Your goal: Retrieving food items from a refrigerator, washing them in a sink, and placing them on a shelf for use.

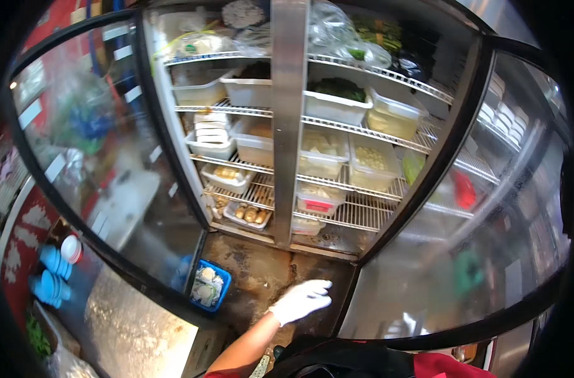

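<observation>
My left hand (304, 301), in a white glove, reaches out above the floor before a glass-door refrigerator with both doors swung wide. It holds nothing, and its fingers are slightly apart. My right hand is out of view. The wire shelves carry a white tub of dark leafy greens (340, 90), a clear tub of yellowish liquid (393, 120), a tub of small pale round pieces (372, 158) and stacked white blocks (211, 127). Low on the left sits a tray of round brown items (251, 215). Plastic bags (332, 28) lie on the top shelf.
A blue basket (227, 279) with bagged contents stands on the wet-looking floor by the left glass door (166, 203). The right glass door (410, 269) spans the right side. A worktable (140, 316) with stacked blue bowls (55, 260) is at lower left.
</observation>
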Action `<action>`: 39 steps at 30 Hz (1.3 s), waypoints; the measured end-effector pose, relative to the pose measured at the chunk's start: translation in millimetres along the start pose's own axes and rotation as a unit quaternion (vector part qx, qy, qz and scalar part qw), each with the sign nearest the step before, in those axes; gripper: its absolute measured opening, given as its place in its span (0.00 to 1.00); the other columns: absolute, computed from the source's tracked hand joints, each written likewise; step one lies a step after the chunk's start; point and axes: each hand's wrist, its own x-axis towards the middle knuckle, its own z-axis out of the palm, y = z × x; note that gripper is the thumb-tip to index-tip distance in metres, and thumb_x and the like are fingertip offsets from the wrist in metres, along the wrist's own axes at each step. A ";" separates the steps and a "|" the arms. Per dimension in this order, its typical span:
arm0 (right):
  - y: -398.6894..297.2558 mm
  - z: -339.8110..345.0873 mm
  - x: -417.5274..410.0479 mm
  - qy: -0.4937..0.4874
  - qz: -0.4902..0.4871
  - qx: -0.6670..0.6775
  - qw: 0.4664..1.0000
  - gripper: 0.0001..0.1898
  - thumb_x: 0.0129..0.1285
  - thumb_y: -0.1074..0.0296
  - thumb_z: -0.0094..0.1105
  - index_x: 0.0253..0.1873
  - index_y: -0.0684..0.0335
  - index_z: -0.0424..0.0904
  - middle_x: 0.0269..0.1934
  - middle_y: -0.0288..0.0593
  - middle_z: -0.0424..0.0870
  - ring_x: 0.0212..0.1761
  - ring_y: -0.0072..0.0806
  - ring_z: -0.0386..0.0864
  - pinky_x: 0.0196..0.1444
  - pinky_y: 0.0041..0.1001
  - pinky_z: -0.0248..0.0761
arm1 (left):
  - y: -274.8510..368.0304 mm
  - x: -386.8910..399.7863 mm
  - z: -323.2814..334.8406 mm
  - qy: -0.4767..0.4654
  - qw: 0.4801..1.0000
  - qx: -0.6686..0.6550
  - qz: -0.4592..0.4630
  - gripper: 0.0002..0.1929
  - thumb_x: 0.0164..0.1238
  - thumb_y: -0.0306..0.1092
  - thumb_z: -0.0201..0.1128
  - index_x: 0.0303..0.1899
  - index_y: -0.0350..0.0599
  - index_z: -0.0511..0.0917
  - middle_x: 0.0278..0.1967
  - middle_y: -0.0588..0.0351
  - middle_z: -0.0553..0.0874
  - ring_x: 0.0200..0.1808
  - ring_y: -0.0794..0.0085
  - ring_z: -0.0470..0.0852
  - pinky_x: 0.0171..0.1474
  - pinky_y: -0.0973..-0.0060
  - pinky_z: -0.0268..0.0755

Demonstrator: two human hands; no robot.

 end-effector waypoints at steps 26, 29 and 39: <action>-219.7 24.9 311.9 -0.097 -0.110 -0.184 0.972 0.16 0.73 0.59 0.57 0.55 0.65 0.81 0.42 0.45 0.87 0.39 0.36 0.85 0.39 0.40 0.80 | 39.4 289.4 -82.8 0.035 0.996 0.058 -0.065 0.22 0.72 0.40 0.65 0.62 0.41 0.78 0.59 0.51 0.84 0.60 0.69 0.80 0.65 0.73 0.69; -285.3 119.3 307.4 -0.133 -0.031 -0.259 0.956 0.19 0.72 0.59 0.59 0.60 0.65 0.79 0.48 0.44 0.87 0.43 0.33 0.86 0.41 0.33 0.80 | 4.7 243.5 -127.4 0.130 0.980 -0.009 -0.153 0.23 0.72 0.42 0.66 0.62 0.42 0.79 0.54 0.53 0.86 0.55 0.71 0.83 0.60 0.74 0.73; -310.9 508.2 267.6 -0.405 -0.064 -0.286 0.866 0.28 0.73 0.55 0.60 0.71 0.64 0.69 0.62 0.49 0.79 0.56 0.36 0.83 0.59 0.33 0.77 | -8.1 128.7 -345.4 0.396 0.895 -0.168 -0.121 0.19 0.71 0.38 0.67 0.59 0.45 0.81 0.48 0.58 0.86 0.46 0.73 0.85 0.51 0.76 0.75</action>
